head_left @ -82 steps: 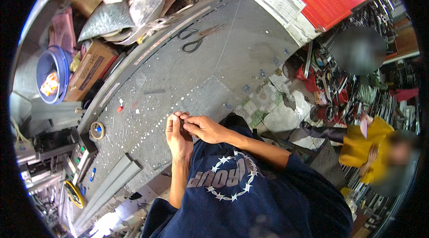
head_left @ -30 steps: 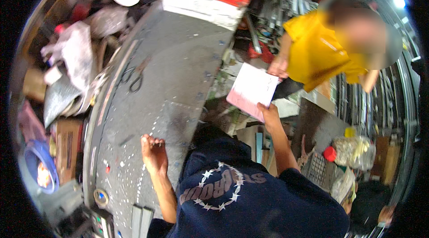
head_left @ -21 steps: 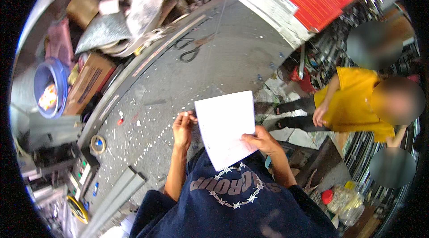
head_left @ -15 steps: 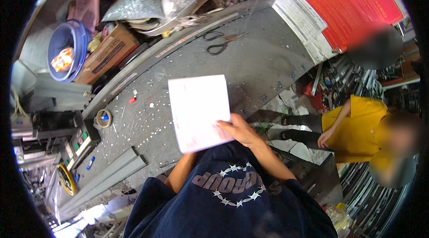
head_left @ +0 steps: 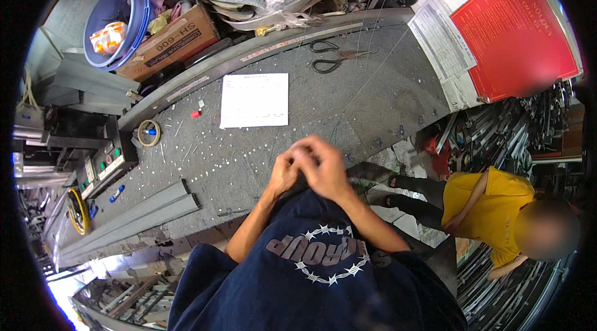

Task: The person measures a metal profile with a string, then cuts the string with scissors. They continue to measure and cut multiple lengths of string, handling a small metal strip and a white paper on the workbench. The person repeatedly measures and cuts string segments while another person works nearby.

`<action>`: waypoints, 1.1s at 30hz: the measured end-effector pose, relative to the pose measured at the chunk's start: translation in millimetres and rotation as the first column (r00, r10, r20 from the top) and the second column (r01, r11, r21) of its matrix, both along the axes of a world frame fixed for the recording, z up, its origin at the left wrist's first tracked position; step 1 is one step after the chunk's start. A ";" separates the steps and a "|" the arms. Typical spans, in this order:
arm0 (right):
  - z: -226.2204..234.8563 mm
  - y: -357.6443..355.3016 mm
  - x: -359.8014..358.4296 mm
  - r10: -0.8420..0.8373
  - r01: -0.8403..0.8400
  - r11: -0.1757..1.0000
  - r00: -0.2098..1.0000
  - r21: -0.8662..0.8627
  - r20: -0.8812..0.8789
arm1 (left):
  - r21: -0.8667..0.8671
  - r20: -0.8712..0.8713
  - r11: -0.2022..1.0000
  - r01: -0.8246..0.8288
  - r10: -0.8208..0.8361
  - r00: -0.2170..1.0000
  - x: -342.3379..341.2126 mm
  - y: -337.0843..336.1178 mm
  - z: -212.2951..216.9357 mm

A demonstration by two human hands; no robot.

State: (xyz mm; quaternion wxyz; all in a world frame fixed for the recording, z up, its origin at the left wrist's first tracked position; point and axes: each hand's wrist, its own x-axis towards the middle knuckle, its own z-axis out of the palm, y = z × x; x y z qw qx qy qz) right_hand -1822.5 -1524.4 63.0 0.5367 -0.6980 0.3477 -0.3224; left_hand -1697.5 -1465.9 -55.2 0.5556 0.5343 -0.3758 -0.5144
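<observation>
A white printed sheet (head_left: 254, 101) lies flat on the grey worktop (head_left: 373, 101), beyond my hands and a little to the left. My left hand (head_left: 285, 174) and my right hand (head_left: 324, 168) meet in front of my chest, over the worktop's near edge. The fingers of both are curled in and touch each other. Anything small between them is hidden from sight. Neither hand touches the sheet.
Black-handled scissors (head_left: 326, 57) lie near the worktop's raised back edge. To the left are a tape roll (head_left: 148, 133), grey metal profiles (head_left: 143, 216) and a control box with buttons (head_left: 107, 164). A person in a yellow shirt (head_left: 485, 197) stands at right.
The white sheet has left my hands and now lies on the worktop. Both hands have come together near my chest. The view has shifted, and the person at right has moved an arm.
</observation>
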 end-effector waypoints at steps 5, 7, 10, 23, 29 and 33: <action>-18.6 -23.3 -10.5 0.007 -0.052 0.985 0.965 0.162 0.264 | -0.172 0.268 0.971 -0.164 0.206 0.941 -5.0 5.8 47.7; -25.0 -13.0 -10.2 0.148 -0.244 0.933 0.930 0.265 0.336 | -0.232 0.337 0.937 -0.261 0.329 0.882 -7.5 9.3 64.9; -28.2 2.3 -5.8 0.253 -0.343 0.870 0.928 0.355 0.275 | -0.267 0.340 0.926 -0.268 0.351 0.873 -7.1 10.8 82.8; -8.3 -22.4 -55.6 0.369 -0.376 0.900 0.927 0.221 0.074 | -0.046 -0.650 0.869 -0.493 0.349 0.675 -65.0 18.4 109.5; -6.2 -41.9 -79.2 0.510 -0.510 0.846 0.859 0.157 0.046 | -0.042 -0.603 0.801 -0.597 0.456 0.654 -97.4 14.7 125.5; -11.4 -53.1 -90.9 0.592 -0.589 0.795 0.806 0.142 0.031 | -0.023 -0.554 0.726 -0.688 0.563 0.613 -102.1 24.4 139.6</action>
